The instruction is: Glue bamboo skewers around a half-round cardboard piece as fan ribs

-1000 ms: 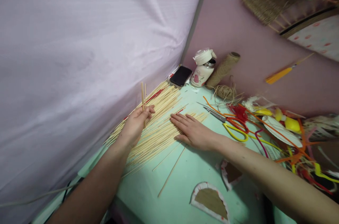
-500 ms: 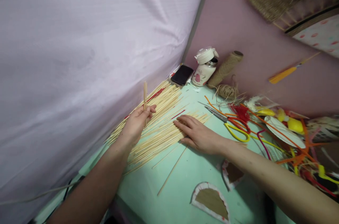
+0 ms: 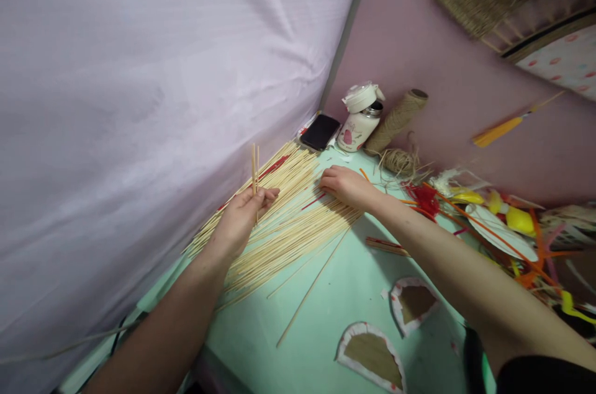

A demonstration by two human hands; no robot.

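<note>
Tabletop (image 3: 307, 344) is lt grn w/ sticks (image 3: 298, 236), pink wall (image 3: 414, 40) bhnd.

Twine (image 3: 401, 120) and sticks (image 3: 298, 234) mark a craft corner.

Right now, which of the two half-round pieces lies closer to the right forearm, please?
The upper-right half-round piece, beside the right forearm; the other piece lies lower left.

Sticks (image 3: 288, 244) on table (image 3: 261, 344) (phone (image 3: 320, 132) behind)
</note>
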